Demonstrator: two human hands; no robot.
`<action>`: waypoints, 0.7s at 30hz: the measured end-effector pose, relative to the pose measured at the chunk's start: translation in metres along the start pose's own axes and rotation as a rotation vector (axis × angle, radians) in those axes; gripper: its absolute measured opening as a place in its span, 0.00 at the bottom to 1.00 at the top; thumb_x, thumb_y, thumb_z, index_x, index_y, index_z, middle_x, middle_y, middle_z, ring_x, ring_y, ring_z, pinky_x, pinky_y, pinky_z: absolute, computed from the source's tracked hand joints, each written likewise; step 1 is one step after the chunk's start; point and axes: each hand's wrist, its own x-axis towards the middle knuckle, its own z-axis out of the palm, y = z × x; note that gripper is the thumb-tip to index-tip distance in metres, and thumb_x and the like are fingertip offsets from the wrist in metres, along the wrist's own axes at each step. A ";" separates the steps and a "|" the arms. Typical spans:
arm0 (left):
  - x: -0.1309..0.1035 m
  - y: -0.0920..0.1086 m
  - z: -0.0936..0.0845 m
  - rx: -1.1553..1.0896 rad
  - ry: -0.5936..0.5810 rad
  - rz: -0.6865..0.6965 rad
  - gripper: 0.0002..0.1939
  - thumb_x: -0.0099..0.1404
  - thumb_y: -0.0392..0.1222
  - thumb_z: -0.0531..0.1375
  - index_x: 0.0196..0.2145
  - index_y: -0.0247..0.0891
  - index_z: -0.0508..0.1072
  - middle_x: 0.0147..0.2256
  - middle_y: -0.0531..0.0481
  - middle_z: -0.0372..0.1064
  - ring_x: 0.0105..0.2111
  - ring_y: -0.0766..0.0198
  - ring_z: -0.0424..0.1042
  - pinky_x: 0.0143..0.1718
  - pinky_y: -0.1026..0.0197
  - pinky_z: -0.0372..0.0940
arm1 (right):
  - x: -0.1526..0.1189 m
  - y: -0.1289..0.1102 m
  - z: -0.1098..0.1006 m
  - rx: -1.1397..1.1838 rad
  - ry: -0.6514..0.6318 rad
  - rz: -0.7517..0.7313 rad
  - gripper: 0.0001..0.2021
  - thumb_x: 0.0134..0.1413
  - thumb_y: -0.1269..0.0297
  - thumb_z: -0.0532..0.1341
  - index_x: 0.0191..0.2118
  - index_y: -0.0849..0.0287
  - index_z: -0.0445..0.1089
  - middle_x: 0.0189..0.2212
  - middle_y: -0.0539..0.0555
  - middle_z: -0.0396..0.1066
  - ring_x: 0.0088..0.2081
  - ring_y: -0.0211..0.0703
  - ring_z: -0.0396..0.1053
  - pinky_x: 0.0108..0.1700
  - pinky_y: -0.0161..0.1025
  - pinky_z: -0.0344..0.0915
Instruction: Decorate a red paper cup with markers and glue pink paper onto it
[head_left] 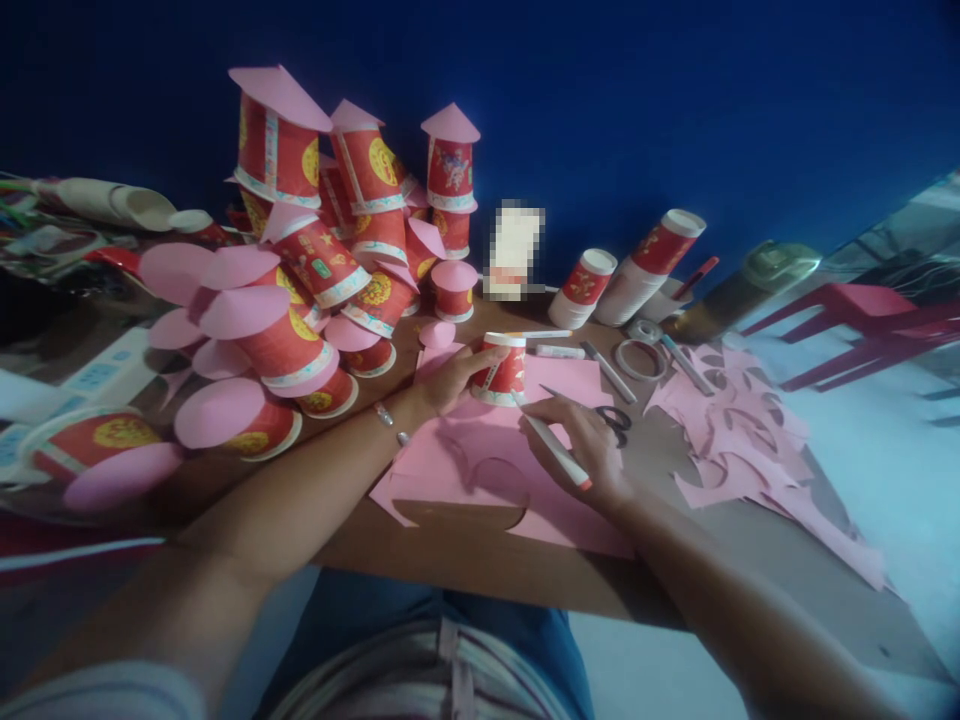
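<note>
A red paper cup [504,372] with a white rim stands on pink paper in front of me. My left hand [456,378] grips the cup from its left side. In my right hand [589,440] is a white marker [555,452] with an orange end, its tip close to the cup's lower right edge. Under both hands lie pink sheets [450,460] with round cut-outs. Black-handled scissors [616,424] lie beside my right hand, partly hidden by it.
Red cups with pink cone tops [281,145] are piled at the left. Stacked cups [585,285], a tape roll [640,358], markers [609,372] and pink scraps [739,430] lie at the right. A red stool [862,320] stands beyond the table.
</note>
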 end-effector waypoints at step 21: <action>-0.002 0.001 0.000 0.094 -0.031 -0.043 0.28 0.58 0.60 0.75 0.46 0.37 0.79 0.36 0.48 0.79 0.35 0.61 0.76 0.37 0.59 0.67 | -0.005 0.006 0.003 -0.078 0.061 -0.002 0.05 0.68 0.70 0.65 0.43 0.51 0.73 0.31 0.51 0.80 0.30 0.42 0.78 0.33 0.39 0.74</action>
